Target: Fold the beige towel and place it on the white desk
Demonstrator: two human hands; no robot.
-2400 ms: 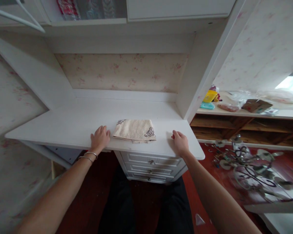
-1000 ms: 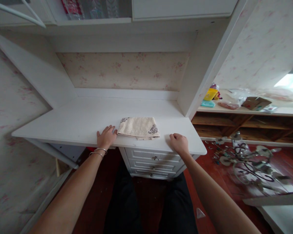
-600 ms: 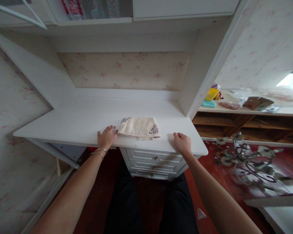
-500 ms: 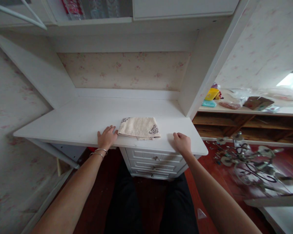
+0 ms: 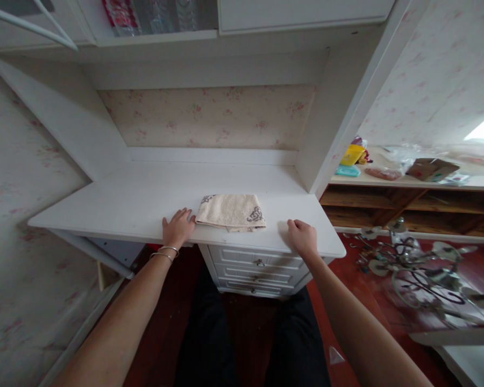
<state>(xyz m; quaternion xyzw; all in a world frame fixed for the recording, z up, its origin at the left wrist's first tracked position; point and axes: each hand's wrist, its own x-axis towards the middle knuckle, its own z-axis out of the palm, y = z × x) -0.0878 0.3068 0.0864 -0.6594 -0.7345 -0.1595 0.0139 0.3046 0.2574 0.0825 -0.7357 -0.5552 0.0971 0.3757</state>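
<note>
A folded beige towel (image 5: 230, 210) with dark patterned corners lies flat near the front of the white desk (image 5: 145, 188). Just left of it, my left hand (image 5: 178, 228) rests on the desktop with its fingers stretched out, the fingertips close to the towel's left edge. Whether they touch it I cannot tell. My right hand (image 5: 301, 236) is curled into a fist at the desk's front right, apart from the towel, and nothing shows in it.
Below the desktop stands a white drawer unit (image 5: 262, 271) with round knobs. An upper cabinet (image 5: 306, 16) hangs over the desk, bottles (image 5: 157, 19) on its open shelf. At right, a low wooden shelf (image 5: 358, 200) holds bags and a box; a chandelier (image 5: 423, 269) lies on the red floor.
The view has shifted very slightly. Both hands and the towel keep their places on the desk.
</note>
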